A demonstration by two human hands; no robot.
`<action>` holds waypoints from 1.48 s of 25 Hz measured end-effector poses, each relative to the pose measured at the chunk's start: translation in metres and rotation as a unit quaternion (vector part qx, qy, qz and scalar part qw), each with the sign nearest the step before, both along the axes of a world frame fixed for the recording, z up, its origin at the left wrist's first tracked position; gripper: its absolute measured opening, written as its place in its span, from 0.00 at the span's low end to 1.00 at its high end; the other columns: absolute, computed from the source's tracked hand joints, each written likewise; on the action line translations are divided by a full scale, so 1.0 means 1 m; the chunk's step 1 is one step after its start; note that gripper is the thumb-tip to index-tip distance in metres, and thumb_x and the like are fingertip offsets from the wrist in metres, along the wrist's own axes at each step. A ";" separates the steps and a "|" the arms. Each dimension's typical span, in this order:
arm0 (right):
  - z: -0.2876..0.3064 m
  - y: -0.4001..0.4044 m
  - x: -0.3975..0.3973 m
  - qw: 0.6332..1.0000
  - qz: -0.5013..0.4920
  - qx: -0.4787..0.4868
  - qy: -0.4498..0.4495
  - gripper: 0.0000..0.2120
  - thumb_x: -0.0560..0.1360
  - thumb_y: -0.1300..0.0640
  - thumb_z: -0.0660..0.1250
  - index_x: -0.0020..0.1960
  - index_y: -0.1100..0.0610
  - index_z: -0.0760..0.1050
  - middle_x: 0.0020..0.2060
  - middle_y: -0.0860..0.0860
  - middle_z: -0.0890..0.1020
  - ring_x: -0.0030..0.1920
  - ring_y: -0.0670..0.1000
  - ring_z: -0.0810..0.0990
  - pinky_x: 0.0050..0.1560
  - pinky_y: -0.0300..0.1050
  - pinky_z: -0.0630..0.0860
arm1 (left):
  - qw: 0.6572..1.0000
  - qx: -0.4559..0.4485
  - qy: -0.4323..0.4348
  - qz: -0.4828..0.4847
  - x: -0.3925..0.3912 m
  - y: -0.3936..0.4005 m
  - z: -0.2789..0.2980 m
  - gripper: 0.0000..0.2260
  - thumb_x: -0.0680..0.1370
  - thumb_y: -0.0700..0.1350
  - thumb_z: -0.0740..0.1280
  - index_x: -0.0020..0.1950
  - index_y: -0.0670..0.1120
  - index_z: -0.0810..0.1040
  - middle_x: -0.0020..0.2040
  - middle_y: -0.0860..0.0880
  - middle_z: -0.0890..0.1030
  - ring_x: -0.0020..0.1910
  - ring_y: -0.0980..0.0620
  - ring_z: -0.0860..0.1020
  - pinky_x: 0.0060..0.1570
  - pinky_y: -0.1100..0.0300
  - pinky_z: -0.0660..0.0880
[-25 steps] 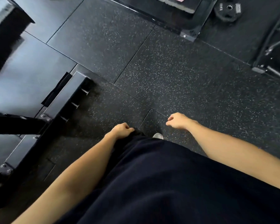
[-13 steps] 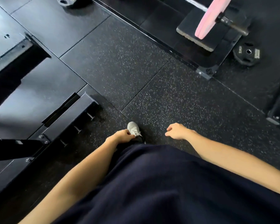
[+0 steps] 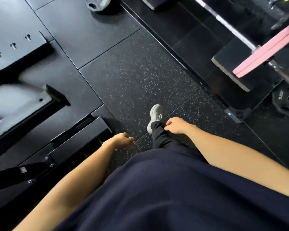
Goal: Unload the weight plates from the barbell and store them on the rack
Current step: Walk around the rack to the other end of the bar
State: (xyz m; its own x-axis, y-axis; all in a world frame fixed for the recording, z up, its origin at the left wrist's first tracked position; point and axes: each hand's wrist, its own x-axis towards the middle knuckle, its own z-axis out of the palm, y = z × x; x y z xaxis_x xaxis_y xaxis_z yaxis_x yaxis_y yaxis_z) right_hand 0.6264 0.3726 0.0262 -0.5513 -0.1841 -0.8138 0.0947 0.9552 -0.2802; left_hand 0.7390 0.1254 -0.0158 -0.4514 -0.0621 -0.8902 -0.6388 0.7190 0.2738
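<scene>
Head view: grey shoe (image 3: 155, 116) mid-floor.

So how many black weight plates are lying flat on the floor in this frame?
2. One black plate lies at the top edge, left of centre, partly cut off. The other black plate lies at the right edge, below the barbell's pink plates. More may lie outside the view.

2 pink plates (image 3: 264, 53) on barbell (image 3: 238, 33) end, upper right, over black block

Dark speckled rubber floor tiles (image 3: 140, 77)
</scene>
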 end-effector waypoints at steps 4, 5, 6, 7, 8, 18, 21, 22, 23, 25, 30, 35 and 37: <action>-0.005 -0.043 -0.130 0.999 0.052 -0.012 -0.003 0.17 0.74 0.51 0.67 0.59 0.59 0.78 0.59 0.57 0.79 0.60 0.58 0.76 0.61 0.51 0.73 | 0.999 -0.025 0.008 0.040 -0.101 -0.042 0.003 0.19 0.80 0.56 0.60 0.61 0.43 0.75 0.59 0.44 0.79 0.56 0.45 0.78 0.43 0.59 0.70; -0.002 -0.060 -0.166 0.998 0.068 -0.013 -0.004 0.16 0.74 0.51 0.67 0.59 0.57 0.78 0.60 0.56 0.79 0.60 0.57 0.76 0.60 0.49 0.73 | 0.997 -0.029 0.019 0.062 -0.127 -0.055 0.006 0.18 0.80 0.56 0.60 0.59 0.43 0.75 0.58 0.43 0.79 0.56 0.45 0.78 0.43 0.58 0.71; 0.004 -0.079 -0.201 0.997 0.081 -0.014 -0.002 0.16 0.74 0.51 0.67 0.59 0.56 0.77 0.60 0.55 0.79 0.60 0.56 0.76 0.59 0.48 0.72 | 0.996 -0.033 0.031 0.080 -0.153 -0.068 0.014 0.18 0.80 0.57 0.60 0.58 0.43 0.76 0.58 0.43 0.80 0.56 0.44 0.78 0.44 0.57 0.71; 0.008 -0.095 -0.233 0.995 0.095 -0.014 0.003 0.16 0.74 0.51 0.67 0.59 0.54 0.77 0.60 0.54 0.79 0.60 0.56 0.76 0.59 0.47 0.71 | 0.993 -0.039 0.040 0.102 -0.176 -0.081 0.019 0.19 0.80 0.57 0.60 0.58 0.43 0.76 0.59 0.43 0.80 0.57 0.44 0.78 0.47 0.56 0.72; 0.010 -0.113 -0.264 0.994 0.111 -0.013 0.012 0.16 0.74 0.50 0.67 0.60 0.54 0.77 0.60 0.54 0.79 0.60 0.56 0.76 0.59 0.47 0.71 | 0.990 -0.052 0.047 0.124 -0.197 -0.095 0.022 0.19 0.79 0.57 0.60 0.58 0.43 0.76 0.59 0.43 0.80 0.58 0.44 0.78 0.50 0.56 0.72; -0.014 -0.308 -0.486 0.976 0.217 -0.010 -0.017 0.17 0.76 0.53 0.66 0.63 0.54 0.76 0.60 0.54 0.79 0.58 0.56 0.76 0.60 0.48 0.73 | 0.979 -0.028 0.013 0.199 -0.376 -0.244 -0.002 0.19 0.79 0.58 0.59 0.63 0.47 0.74 0.66 0.46 0.76 0.63 0.47 0.74 0.55 0.59 0.67; -0.011 -0.382 -0.563 0.977 0.214 -0.020 0.000 0.14 0.76 0.57 0.65 0.62 0.54 0.77 0.59 0.55 0.80 0.56 0.55 0.77 0.55 0.45 0.74 | 0.982 -0.028 0.012 0.185 -0.450 -0.329 0.002 0.19 0.79 0.57 0.60 0.63 0.46 0.75 0.65 0.46 0.77 0.62 0.47 0.75 0.53 0.59 0.68; -0.006 -0.409 -0.588 0.979 0.205 -0.024 0.006 0.14 0.76 0.58 0.65 0.60 0.54 0.78 0.58 0.55 0.81 0.52 0.54 0.78 0.51 0.44 0.74 | 0.983 -0.039 0.017 0.179 -0.477 -0.359 0.005 0.19 0.79 0.57 0.61 0.62 0.45 0.75 0.64 0.45 0.77 0.60 0.47 0.75 0.51 0.60 0.68; 0.000 -0.435 -0.613 0.981 0.194 -0.030 0.013 0.13 0.75 0.58 0.65 0.59 0.53 0.78 0.56 0.55 0.82 0.49 0.53 0.77 0.48 0.42 0.72 | 0.983 -0.049 0.026 0.174 -0.503 -0.389 0.010 0.18 0.79 0.56 0.61 0.61 0.45 0.75 0.62 0.45 0.78 0.58 0.47 0.76 0.49 0.60 0.68; 0.004 -0.476 -0.657 0.985 0.165 -0.041 0.038 0.12 0.74 0.57 0.66 0.57 0.53 0.80 0.54 0.55 0.83 0.48 0.53 0.77 0.46 0.40 0.70 | 0.980 -0.066 0.046 0.184 -0.550 -0.440 0.019 0.17 0.79 0.56 0.61 0.59 0.45 0.75 0.58 0.45 0.79 0.50 0.47 0.76 0.46 0.59 0.68; -0.005 -0.572 -0.740 0.987 0.152 -0.034 0.035 0.09 0.74 0.55 0.67 0.53 0.52 0.80 0.56 0.54 0.81 0.57 0.56 0.77 0.55 0.44 0.72 | 0.976 -0.042 0.055 0.204 -0.649 -0.538 0.020 0.14 0.80 0.57 0.61 0.57 0.48 0.73 0.50 0.49 0.75 0.44 0.51 0.74 0.40 0.60 0.68; -0.028 -0.681 -0.852 0.987 0.160 -0.024 0.009 0.11 0.74 0.54 0.67 0.56 0.53 0.78 0.57 0.55 0.80 0.58 0.57 0.76 0.57 0.46 0.72 | 0.981 -0.033 0.021 0.191 -0.751 -0.638 0.005 0.16 0.79 0.56 0.62 0.59 0.46 0.75 0.58 0.45 0.79 0.51 0.47 0.77 0.46 0.59 0.70; -0.026 -0.728 -0.899 0.985 0.172 -0.023 0.003 0.11 0.75 0.55 0.67 0.57 0.54 0.78 0.57 0.55 0.80 0.57 0.56 0.76 0.57 0.47 0.73 | 0.979 -0.039 0.011 0.199 -0.787 -0.681 0.010 0.18 0.79 0.56 0.61 0.61 0.45 0.75 0.60 0.45 0.79 0.53 0.47 0.77 0.47 0.59 0.70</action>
